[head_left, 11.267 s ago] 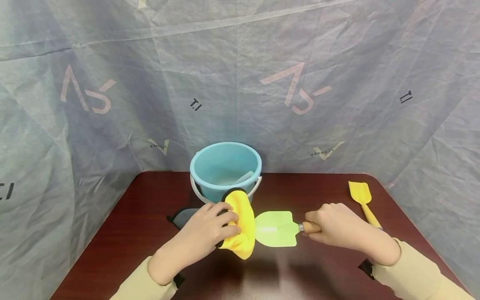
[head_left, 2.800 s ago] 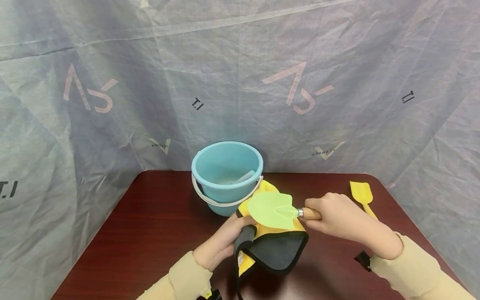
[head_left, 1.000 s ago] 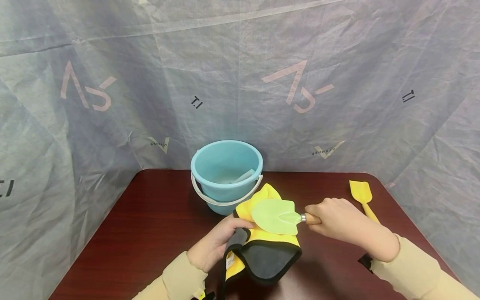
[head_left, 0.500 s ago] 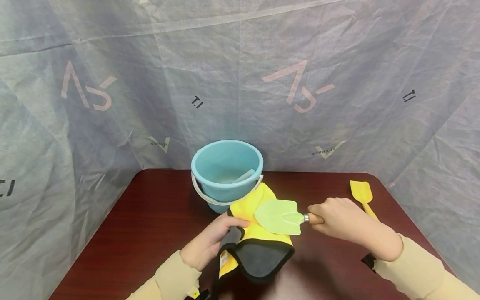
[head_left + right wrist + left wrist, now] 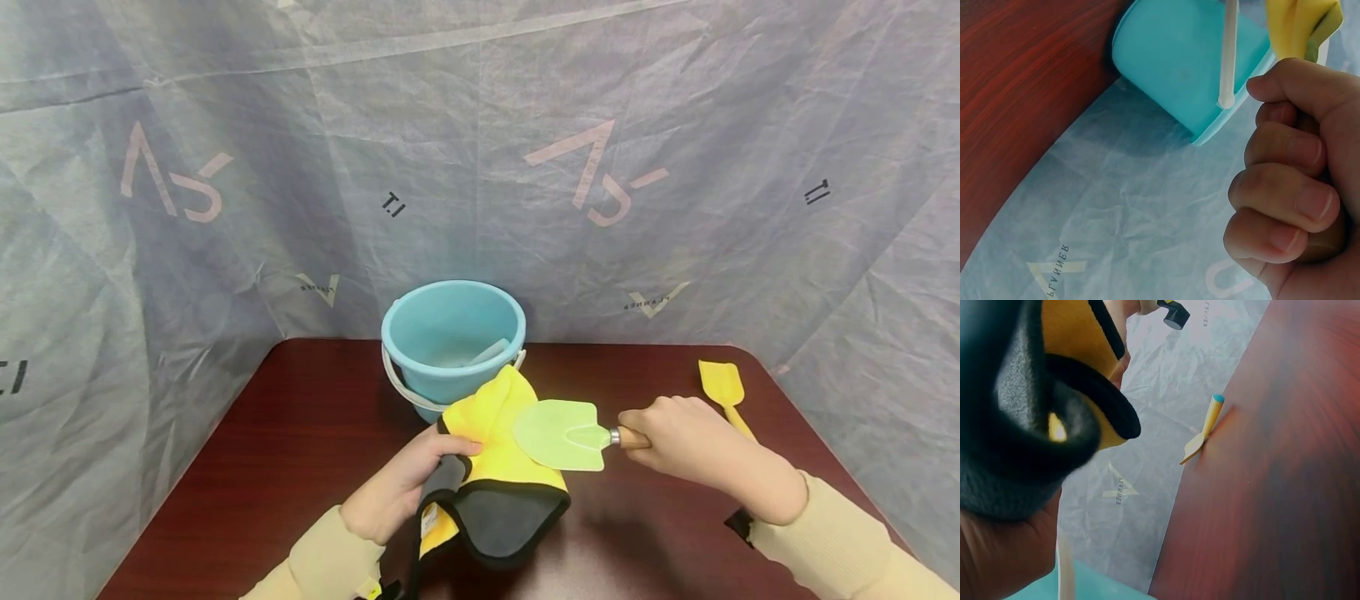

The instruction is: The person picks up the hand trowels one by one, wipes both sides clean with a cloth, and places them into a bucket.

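Observation:
My left hand (image 5: 397, 483) grips a yellow and grey cloth (image 5: 495, 425) with black edging, thumb on top of its yellow side. The cloth is raised above the table, its grey corner hanging toward me. My right hand (image 5: 678, 433) curls round the wooden handle (image 5: 632, 438) of a hand trowel with a light green blade (image 5: 562, 435). The blade's rounded tip lies over the right part of the cloth. In the right wrist view the curled fingers (image 5: 1291, 194) cover most of the handle. The cloth (image 5: 1079, 337) fills the upper left of the left wrist view.
A light blue bucket (image 5: 442, 379) with a white handle stands at the back, close behind the cloth. Inside it lies a pale blue object (image 5: 489, 352). A small yellow shovel (image 5: 723, 385) rests at the table's right. A grey sheet (image 5: 480, 167) hangs behind the dark red table (image 5: 300, 433).
Over the last second my left hand and the cloth slide left while the trowel shifts slightly right. Much earlier, my left hand held the cloth from above at the trowel's tip.

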Demonstrator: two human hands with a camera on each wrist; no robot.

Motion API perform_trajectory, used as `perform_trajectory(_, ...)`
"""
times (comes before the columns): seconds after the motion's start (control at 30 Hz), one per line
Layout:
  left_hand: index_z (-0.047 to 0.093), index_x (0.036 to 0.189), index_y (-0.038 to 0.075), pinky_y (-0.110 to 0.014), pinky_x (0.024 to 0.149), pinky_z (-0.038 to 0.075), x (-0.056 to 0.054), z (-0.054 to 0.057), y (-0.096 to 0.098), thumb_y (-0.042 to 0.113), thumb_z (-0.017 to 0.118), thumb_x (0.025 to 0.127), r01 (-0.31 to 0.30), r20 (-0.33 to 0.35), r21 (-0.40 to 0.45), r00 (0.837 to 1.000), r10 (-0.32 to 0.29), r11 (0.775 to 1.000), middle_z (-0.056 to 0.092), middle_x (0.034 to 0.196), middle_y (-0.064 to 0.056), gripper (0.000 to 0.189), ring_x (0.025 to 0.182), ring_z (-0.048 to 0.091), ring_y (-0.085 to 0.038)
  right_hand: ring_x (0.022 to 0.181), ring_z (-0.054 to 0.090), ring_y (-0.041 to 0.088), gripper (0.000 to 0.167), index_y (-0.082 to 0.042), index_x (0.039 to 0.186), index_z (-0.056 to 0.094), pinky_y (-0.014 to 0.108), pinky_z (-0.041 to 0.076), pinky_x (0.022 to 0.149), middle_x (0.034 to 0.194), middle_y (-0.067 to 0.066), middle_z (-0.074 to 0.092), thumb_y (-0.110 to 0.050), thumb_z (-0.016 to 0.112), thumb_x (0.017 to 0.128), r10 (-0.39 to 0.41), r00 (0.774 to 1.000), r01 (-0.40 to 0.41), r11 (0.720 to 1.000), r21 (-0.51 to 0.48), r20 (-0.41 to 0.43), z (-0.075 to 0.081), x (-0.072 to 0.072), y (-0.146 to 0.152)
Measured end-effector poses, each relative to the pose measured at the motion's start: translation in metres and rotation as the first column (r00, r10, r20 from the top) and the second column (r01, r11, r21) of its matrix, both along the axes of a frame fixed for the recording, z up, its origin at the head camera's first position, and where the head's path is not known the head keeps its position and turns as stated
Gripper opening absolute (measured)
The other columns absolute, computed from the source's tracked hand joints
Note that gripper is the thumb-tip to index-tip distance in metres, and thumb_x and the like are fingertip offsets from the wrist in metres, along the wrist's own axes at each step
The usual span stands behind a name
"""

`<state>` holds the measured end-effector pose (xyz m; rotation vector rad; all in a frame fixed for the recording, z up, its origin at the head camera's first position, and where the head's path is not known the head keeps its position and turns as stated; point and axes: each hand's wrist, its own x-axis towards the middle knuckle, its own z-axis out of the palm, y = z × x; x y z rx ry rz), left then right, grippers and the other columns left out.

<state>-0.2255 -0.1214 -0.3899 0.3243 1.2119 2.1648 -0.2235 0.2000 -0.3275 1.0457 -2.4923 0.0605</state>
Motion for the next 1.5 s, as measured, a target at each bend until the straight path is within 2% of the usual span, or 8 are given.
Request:
perform_trajectory(0.2, 0.049, 0.116, 0.008, -0.027, 0.086, 0.05, 0.002, 0.002, -0.007, 0.001, 0.054, 0.087, -0.014, -0.008, -0.013, 1.0, 0.014, 1.0, 0.061, 0.108, -0.002, 0.031, 0.099, 0.062, -0.014, 0.055, 0.008, 0.001, 0.041, -0.023, 0.057, 0.026, 0.017, 0.01, 0.044, 0.061, -0.017, 0.007, -0.01, 0.063, 0.069, 0.003, 1.0, -0.003, 1.0, 0.007, -0.019, 0.001, 0.001, 0.003)
perform_trajectory(0.37, 0.049, 0.116, 0.007, -0.028, 0.085, 0.051, 0.004, 0.002, -0.014, 0.002, 0.054, 0.088, 0.002, -0.031, -0.004, 1.0, -0.002, 1.0, 0.061, 0.108, -0.003, 0.029, 0.098, 0.062, -0.015, 0.055, 0.008, 0.001, 0.04, -0.023, 0.057, 0.026, 0.017, 0.01, 0.043, 0.06, -0.018, 0.007, -0.01, 0.062, 0.068, 0.01, 0.998, -0.01, 1.0, 0.001, -0.054, 0.002, 0.002, 0.004)
perform_trajectory(0.6, 0.05, 0.117, 0.007, -0.028, 0.087, 0.05, 0.006, 0.004, -0.024, 0.001, 0.052, 0.089, 0.0, -0.06, 0.007, 0.998, 0.001, 1.0, 0.061, 0.109, -0.002, 0.029, 0.1, 0.062, -0.014, 0.056, 0.008, 0.001, 0.04, -0.023, 0.057, 0.026, 0.017, 0.009, 0.045, 0.061, -0.018, 0.007, -0.009, 0.062, 0.068, 0.024, 0.998, -0.024, 1.0, 0.003, -0.051, 0.002, 0.003, 0.005)
perform_trajectory(0.9, 0.05, 0.117, 0.008, -0.028, 0.088, 0.05, 0.01, 0.005, -0.03, 0.001, 0.05, 0.09, 0.018, -0.056, 0.028, 0.998, -0.017, 0.999, 0.061, 0.11, -0.002, 0.028, 0.102, 0.061, -0.015, 0.057, 0.006, 0.001, 0.04, -0.023, 0.058, 0.026, 0.016, 0.007, 0.046, 0.062, -0.018, 0.006, -0.008, 0.062, 0.067, 0.045, 0.997, -0.046, 0.999, -0.007, -0.061, 0.0, 0.003, 0.005)
perform_trajectory(1.3, 0.053, 0.113, 0.009, -0.029, 0.087, 0.05, 0.016, 0.004, -0.044, 0.001, 0.048, 0.091, -0.013, -0.067, 0.041, 0.998, 0.016, 0.999, 0.062, 0.107, -0.002, 0.024, 0.1, 0.062, -0.015, 0.057, 0.007, 0.0, 0.042, -0.023, 0.058, 0.026, 0.017, 0.009, 0.045, 0.062, -0.018, 0.007, -0.008, 0.064, 0.068, 0.025, 0.999, -0.025, 1.0, 0.013, -0.029, -0.004, 0.003, 0.009)
perform_trajectory(1.5, 0.05, 0.115, 0.009, -0.028, 0.085, 0.05, 0.012, -0.003, -0.053, 0.003, 0.049, 0.092, -0.089, -0.039, -0.03, 0.995, 0.087, 0.996, 0.062, 0.106, -0.002, 0.024, 0.099, 0.062, -0.014, 0.055, 0.01, 0.001, 0.046, -0.024, 0.058, 0.026, 0.018, 0.011, 0.045, 0.061, -0.017, 0.009, -0.013, 0.069, 0.072, -0.014, 1.0, 0.014, 0.999, 0.031, 0.015, -0.005, 0.003, 0.011)
